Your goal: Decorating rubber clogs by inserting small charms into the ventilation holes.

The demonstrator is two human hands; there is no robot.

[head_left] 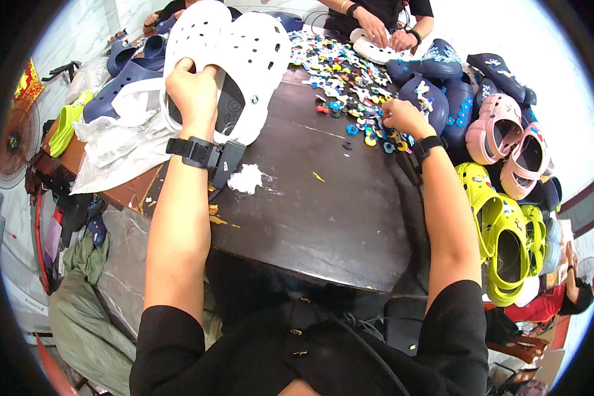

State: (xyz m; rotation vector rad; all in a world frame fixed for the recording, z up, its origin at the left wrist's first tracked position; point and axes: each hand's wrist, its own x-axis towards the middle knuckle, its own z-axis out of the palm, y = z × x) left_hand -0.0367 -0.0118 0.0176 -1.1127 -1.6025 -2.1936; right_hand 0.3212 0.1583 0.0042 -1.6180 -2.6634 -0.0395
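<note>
A pair of white foam clogs (261, 63) with round holes is raised over the left part of the table. My left hand (195, 92) grips them, its fingers tucked into the shoe openings. At the right edge of a heap of small colourful shoe charms (346, 72) is my right hand (406, 119), its fingers curled together. Whatever its fingertips hold, if anything, is too small to make out. Close beside that hand stand navy clogs (429, 99) decorated with charms.
Lime clogs (508, 244) and pink clogs (495, 129) crowd the dark table's (310, 204) right side. Navy clogs (122, 89) and white plastic bags (122, 155) lie at the left. Across the table, a co-worker's hands (386, 36) handle a white clog. A fan (16, 142) stands far left.
</note>
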